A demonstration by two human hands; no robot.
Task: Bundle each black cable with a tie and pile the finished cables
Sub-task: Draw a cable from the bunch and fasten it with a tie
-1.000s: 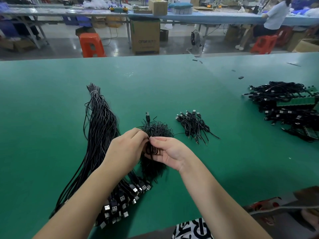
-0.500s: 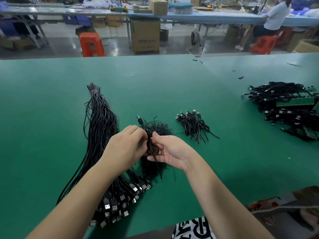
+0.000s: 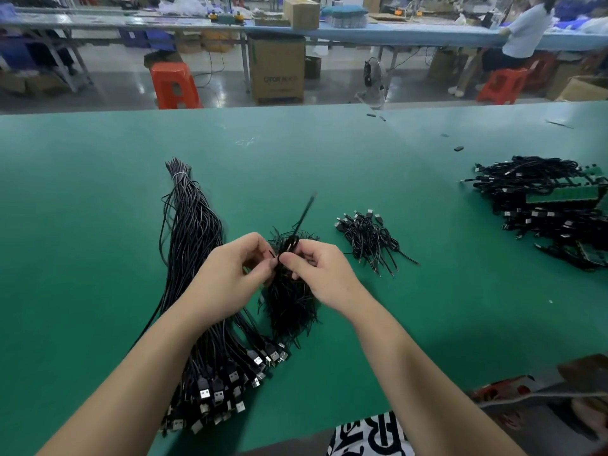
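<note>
Hands met above the green table: we saw the left hand and right hand both pinching a coiled black cable, one end blurred, sticking up. Loose ties lay beneath; unbundled cables left, finished pile right.

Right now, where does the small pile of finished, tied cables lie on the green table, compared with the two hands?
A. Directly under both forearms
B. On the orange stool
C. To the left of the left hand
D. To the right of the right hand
D: the small pile of tied cables lies on the green table to the right of the right hand, while the long untied cable bundle lies by the left hand.
</note>
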